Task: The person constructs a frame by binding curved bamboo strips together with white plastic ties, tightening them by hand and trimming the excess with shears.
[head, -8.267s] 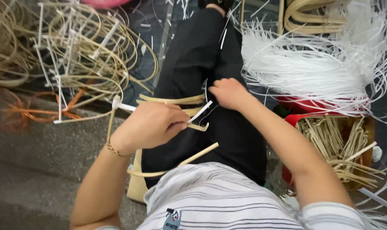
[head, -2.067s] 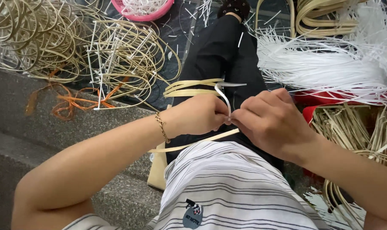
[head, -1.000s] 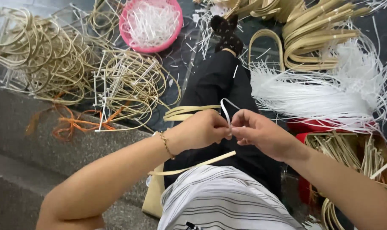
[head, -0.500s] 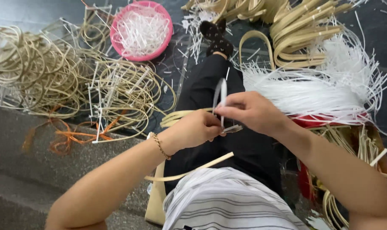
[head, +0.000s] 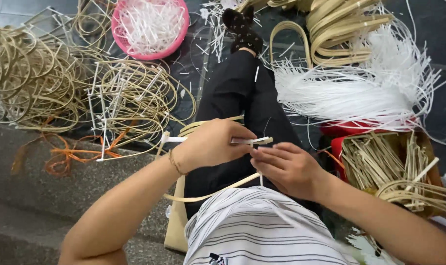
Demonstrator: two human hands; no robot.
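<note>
**Seated weaving work over the lap: both hands on a bent cane frame**

Setting: a dark tiled floor point(head: 203, 64) with a grey stone step point(head: 46, 191) along its near edge, strewn with weaving stock. The person sits on the step, legs in black trousers point(head: 237, 98) stretched forward.

Left hand point(head: 213, 145): closed in a fist around the pale cane frame point(head: 208, 196), gripping where the frame's loop rises over the lap. A flat white strip point(head: 174, 139) sticks out of the fist on the left.

Right hand point(head: 286, 167): fingers curled narrow, tips pinching the strip end point(head: 254, 142) just beside the left fist. The two hands touch or nearly touch; which is not clear.

Position of the work: the frame lies directly between and under the hands, over the thighs. The strip's long axis runs left to right across the body. The right hand is at its free end; the left holds its middle against the frame.

Surroundings, outward:
- Right: a sheaf of white strips point(head: 350, 93) and a box of short cane pieces point(head: 384, 162).
- Far right: stacked bent cane loops point(head: 340, 29).
- Left: finished wire-like cane frames point(head: 129, 98) and coils of cane point(head: 26, 78), with orange cord point(head: 66, 157) on the step.
- Far left: a pink basin of white offcuts point(head: 149, 27).
</note>
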